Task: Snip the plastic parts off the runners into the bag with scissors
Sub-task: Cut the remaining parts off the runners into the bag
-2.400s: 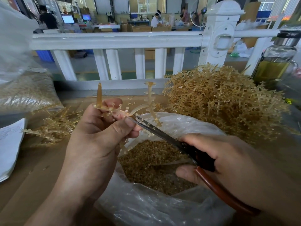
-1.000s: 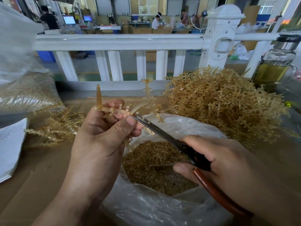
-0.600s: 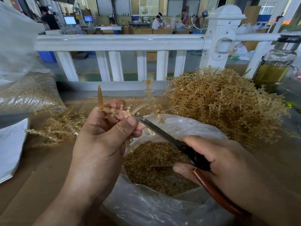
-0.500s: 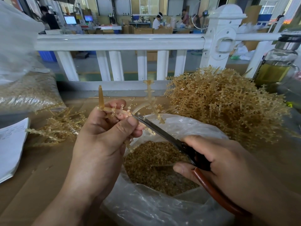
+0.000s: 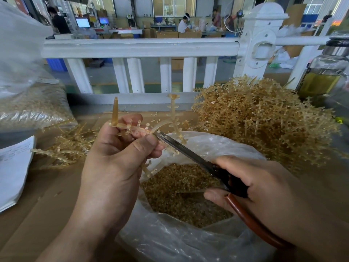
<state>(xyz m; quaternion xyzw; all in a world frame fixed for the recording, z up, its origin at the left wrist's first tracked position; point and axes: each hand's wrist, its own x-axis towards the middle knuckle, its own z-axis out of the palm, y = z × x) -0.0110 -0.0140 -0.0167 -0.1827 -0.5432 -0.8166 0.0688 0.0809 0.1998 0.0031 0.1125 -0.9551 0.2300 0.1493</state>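
Left hand (image 5: 117, 161) pinches runner (image 5: 136, 128), long axis 9-to-3; right hand (image 5: 264, 191) grips scissors (image 5: 187, 150), blades aimed 10 o'clock, tips at runner; bag (image 5: 179, 241) below at 6 o'clock.

a factory floor or plastics workshop: beyond a white railing (image 5: 139, 47), people (image 5: 183, 25) work at benches among cardboard cartons (image 5: 167, 35) and lit monitors (image 5: 82, 22), while on the near bench a big heap of moulded runners (image 5: 264, 125) lies beside a clear bag (image 5: 170, 241) full of small loose parts.
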